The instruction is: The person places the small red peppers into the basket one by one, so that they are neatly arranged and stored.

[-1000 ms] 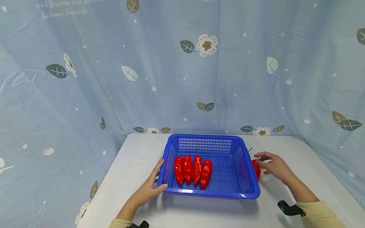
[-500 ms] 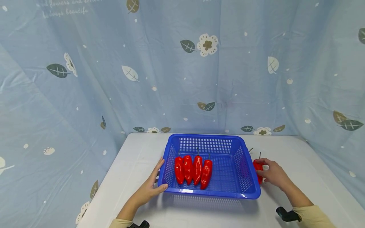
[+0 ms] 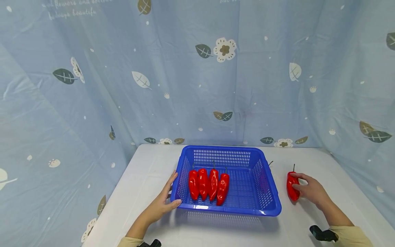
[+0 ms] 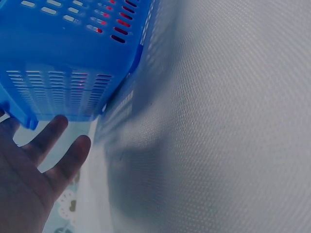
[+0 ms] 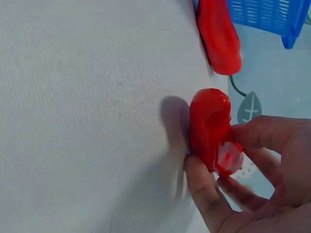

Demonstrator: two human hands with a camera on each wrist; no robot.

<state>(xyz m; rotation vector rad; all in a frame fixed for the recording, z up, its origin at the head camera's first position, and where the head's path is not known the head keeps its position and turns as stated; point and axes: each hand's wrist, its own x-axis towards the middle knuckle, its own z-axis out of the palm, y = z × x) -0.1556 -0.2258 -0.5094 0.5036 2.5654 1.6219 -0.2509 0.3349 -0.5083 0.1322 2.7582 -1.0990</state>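
Note:
A long red chili pepper with a dark stem is held between thumb and fingers of my right hand, to the right of the blue basket. In the right wrist view, this pepper is close to the white surface; whether it touches is unclear. My left hand rests against the basket's left side, thumb at the front corner, with straight, spread fingers. Several red peppers lie side by side in the basket's left half. Another red pepper lies beside the basket's right wall, mostly hidden in the head view.
The basket has slotted walls and stands on a white table. A blue curtain with leaves and flowers hangs behind the table and at both sides. Black wrist devices show by both sleeves.
My right hand has taken hold of the pepper beside the basket and moved it rightward, away from the basket wall. The left hand and the basket stay put.

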